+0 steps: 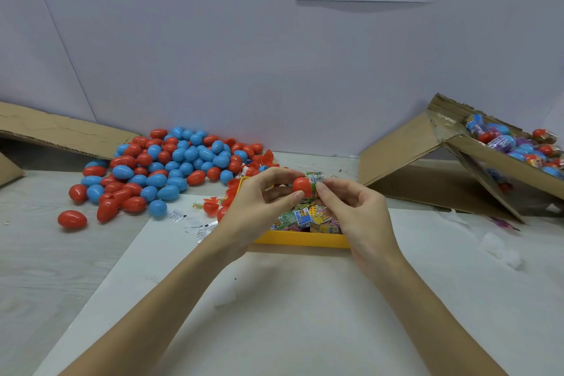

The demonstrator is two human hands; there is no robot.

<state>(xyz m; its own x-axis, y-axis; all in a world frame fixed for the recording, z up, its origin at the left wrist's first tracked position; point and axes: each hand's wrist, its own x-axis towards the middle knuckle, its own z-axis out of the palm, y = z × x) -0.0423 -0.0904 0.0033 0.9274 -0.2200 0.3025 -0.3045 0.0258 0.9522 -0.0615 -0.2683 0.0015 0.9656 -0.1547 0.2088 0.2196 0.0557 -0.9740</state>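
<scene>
Both hands meet above the yellow tray (300,240): left hand (259,198) pinches a red egg half (302,187), right hand (354,207) apparently pinches its wrapped packet (315,178).

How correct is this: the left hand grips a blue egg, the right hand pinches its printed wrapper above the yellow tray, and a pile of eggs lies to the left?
One thing is wrong: the egg is red, not blue, as the head view shows. The left hand grips it, the right hand pinches its wrapper above the tray, and the pile lies to the left.
</scene>
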